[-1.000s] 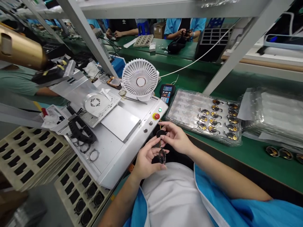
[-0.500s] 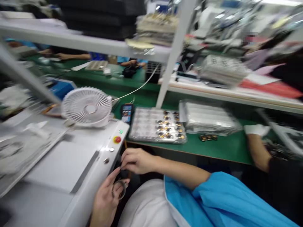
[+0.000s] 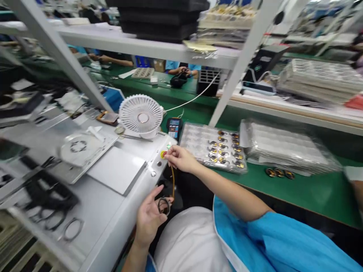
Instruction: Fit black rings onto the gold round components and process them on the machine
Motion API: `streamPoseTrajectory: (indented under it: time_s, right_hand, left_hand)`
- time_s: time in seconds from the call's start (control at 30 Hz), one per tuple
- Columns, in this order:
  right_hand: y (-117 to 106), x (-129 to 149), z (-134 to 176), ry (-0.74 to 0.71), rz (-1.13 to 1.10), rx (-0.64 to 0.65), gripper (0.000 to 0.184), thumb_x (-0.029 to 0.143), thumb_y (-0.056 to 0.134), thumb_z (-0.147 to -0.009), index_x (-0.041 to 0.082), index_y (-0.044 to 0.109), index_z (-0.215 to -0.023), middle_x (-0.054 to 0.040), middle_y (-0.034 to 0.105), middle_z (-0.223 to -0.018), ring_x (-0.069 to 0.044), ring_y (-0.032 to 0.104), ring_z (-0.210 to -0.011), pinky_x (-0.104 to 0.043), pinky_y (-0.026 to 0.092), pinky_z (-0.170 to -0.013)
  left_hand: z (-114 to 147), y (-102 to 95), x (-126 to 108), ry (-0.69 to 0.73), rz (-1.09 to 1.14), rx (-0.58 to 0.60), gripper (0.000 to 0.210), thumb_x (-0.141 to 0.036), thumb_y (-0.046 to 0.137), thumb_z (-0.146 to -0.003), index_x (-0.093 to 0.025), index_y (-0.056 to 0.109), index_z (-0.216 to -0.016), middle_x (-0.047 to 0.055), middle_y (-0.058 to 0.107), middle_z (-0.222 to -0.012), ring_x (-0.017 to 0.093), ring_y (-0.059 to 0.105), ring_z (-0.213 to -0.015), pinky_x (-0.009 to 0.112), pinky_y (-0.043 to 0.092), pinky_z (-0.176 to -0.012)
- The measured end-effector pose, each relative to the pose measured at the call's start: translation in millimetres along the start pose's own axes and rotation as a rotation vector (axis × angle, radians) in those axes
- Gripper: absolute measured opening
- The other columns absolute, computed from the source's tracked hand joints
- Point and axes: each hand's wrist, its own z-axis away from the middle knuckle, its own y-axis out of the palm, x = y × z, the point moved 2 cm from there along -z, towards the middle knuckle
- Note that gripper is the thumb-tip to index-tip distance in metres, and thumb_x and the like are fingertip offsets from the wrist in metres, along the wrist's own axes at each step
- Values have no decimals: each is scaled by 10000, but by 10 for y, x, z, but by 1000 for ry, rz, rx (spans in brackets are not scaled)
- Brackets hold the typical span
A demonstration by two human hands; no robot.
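Observation:
My left hand (image 3: 150,217) is below the machine's front edge, palm up. A dark-rimmed round ring (image 3: 163,206) rests in its curled fingers, with the thumb and forefinger spread apart. My right hand (image 3: 181,158) is raised beside the machine's corner, fingertips pinched together. Whatever it pinches is too small or hidden to make out. Its fingers partly cover the red button (image 3: 165,154) on a yellow base; whether they touch it I cannot tell. An orange strip (image 3: 173,183) runs down below the right hand, and I cannot see whether it is held.
A white fan (image 3: 141,115) stands on the machine (image 3: 113,234). Beyond my right hand lie a keypad device (image 3: 174,128) and a clear tray (image 3: 195,141) partly filled with round black-and-gold parts. Bagged trays (image 3: 283,147) and three loose parts (image 3: 279,173) are farther right. A shelf post (image 3: 241,71) rises behind.
My hands have moved apart: the right went up to the red button, while the left stayed low with the ring and opened its thumb and forefinger. The view has swung left.

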Motion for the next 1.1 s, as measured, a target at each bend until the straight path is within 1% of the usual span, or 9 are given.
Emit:
streamPoseTrajectory:
  time_s: [0.07,0.27,0.43,0.6,0.67,0.73,0.87,1.0,1.1]
  right_hand:
    - [195,60,-200,75,-60,32,198,171,657,-956,197,494,-846,70,599,-550,-89,446,-406,-189,349,-437]
    - [684,139,-490,171,4,90,227,84,701,-912,196,523,-826,70,601,-537,-94,468,-397,-204,381,-415]
    - [636,107,-483,163,124,27,251,139,767,-865,208,531,-910,80,614,-553,-117,523,-444,-215,394,-474]
    - [449,99,-118,-127,228,-145,183,280,730,-892,205,563,-892,57,601,-598,-144,591,-580,-241,425,-582]
    - [521,71,108,-193,167,-49,207,385,679,-930,192,624,-878,-10,689,-720,-178,662,-667,-275,492,-627]
    - [664,24,329,-194,110,126,313,468,693,-919,177,707,-1032,-84,774,-965,-241,737,-869,-329,572,-751]
    - [866,-102,517,-84,50,212,566,571,751,-863,193,702,-1281,-115,767,-1199,-298,740,-1067,-393,602,-939]
    - [1115,-128,275,-25,163,296,564,670,794,-761,240,800,-1126,-88,782,-1162,-296,736,-1067,-326,610,-916]
    - [1348,-32,180,-45,216,392,531,693,822,-695,237,826,-966,-85,792,-940,-253,738,-817,-280,618,-746]
  left_hand:
    - [68,-18,-6,33,-16,-14,852,-540,1005,-508,-196,771,-1252,217,617,-1452,298,766,-938,384,644,-823]
    - [169,-139,-77,93,-22,-47,837,-538,986,-568,-215,747,-1302,207,602,-1465,295,767,-966,372,646,-833]
    - [191,-171,-173,173,-94,-59,858,-489,975,-625,-191,688,-1377,215,615,-1446,311,776,-1007,382,649,-878]
    - [194,-115,-265,476,-355,-105,862,-316,938,-727,-262,559,-1499,219,420,-1616,306,787,-1035,416,670,-882]
    - [218,-58,-270,588,-556,-144,939,-267,918,-756,-307,452,-1570,222,369,-1647,298,783,-1062,426,673,-902]
    - [276,32,-247,685,-785,-172,1023,-303,904,-776,-300,337,-1627,235,392,-1637,345,731,-1198,479,649,-983]
    - [372,161,-152,678,-1104,-173,1077,-488,831,-828,-143,229,-1651,276,494,-1561,407,506,-1471,516,534,-1149]
    - [511,-47,-140,679,-1090,-239,1084,-590,841,-777,-59,350,-1584,300,458,-1588,396,525,-1457,440,504,-1186]
    - [772,-245,-155,709,-812,-399,1096,-582,954,-604,-108,498,-1481,311,366,-1644,362,732,-1202,400,624,-1041]
